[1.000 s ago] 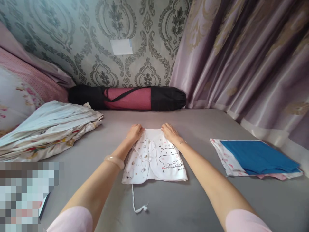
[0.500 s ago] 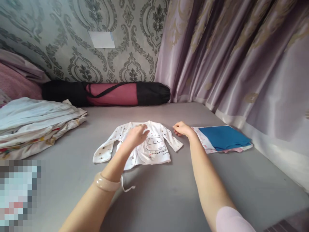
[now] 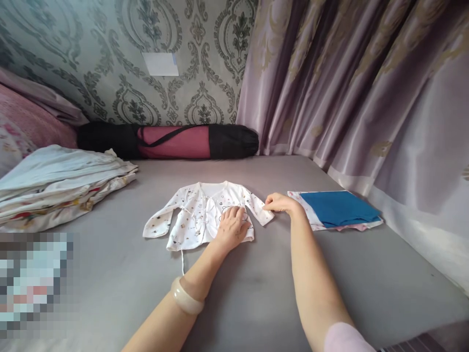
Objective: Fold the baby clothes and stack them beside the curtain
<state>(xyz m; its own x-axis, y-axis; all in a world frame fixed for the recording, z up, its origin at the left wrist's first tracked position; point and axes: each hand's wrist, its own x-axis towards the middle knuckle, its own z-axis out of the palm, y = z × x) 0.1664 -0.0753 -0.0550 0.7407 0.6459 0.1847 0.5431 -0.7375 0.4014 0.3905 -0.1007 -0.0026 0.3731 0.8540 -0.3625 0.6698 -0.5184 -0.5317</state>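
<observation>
Pressing and pinching a small white shirt (image 3: 190, 222) on a smooth grey sheet (image 3: 256, 298)

We see the shirt lying flat in the middle of the sheet, front side up. Its cloth looks thin and soft, with little dark prints, and a narrow tie string (image 3: 182, 264) hangs from the lower hem. Our left hand (image 3: 232, 226) rests palm down over the front panel, and it covers part of a line drawing. The fingers there are extended, slightly apart, and they grip nothing. On this arm we wear a round, glossy, pale bangle (image 3: 187, 299).

Our right hand (image 3: 280, 202) is at the end of the sleeve (image 3: 259, 210) on the right. Its fingers are curled and nearly closed, and the tips take the edge of the cuff.

Just beside this hand we have a folded blue cloth (image 3: 340, 208), flat and matte, above a printed white one (image 3: 310, 217). At the left there is a loose, wrinkled heap of pale fabrics (image 3: 66, 168). Behind, we notice a long cylindrical bag (image 3: 176, 142), black and dark pink, and shiny purple curtains (image 3: 311, 73) falling in deep folds.
</observation>
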